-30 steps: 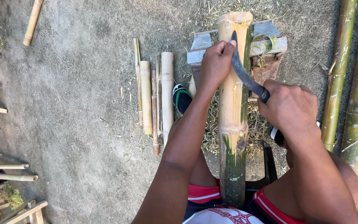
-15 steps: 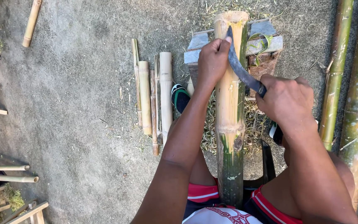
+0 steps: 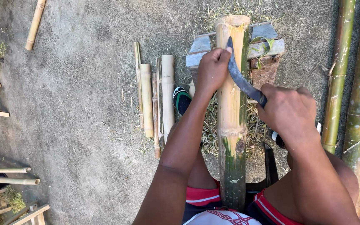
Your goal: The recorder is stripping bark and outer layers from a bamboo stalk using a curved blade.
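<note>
Both hands are clenched on a curved dark blade [image 3: 242, 81]: the right hand [image 3: 290, 112] wraps its handle, the left hand [image 3: 212, 71] pinches the far tip, so the edge lies across a thick bamboo pole [image 3: 232, 112] like a drawknife. The pole runs away from the person's lap, its far end propped on a grey wooden block [image 3: 267, 39], apparently to steady it; its upper length is pale and stripped, the near part green. Shavings [image 3: 211, 131] lie beneath. Cut bamboo pieces [image 3: 157, 93] rest left on the ground, and long green poles [image 3: 351, 83] lie right.
</note>
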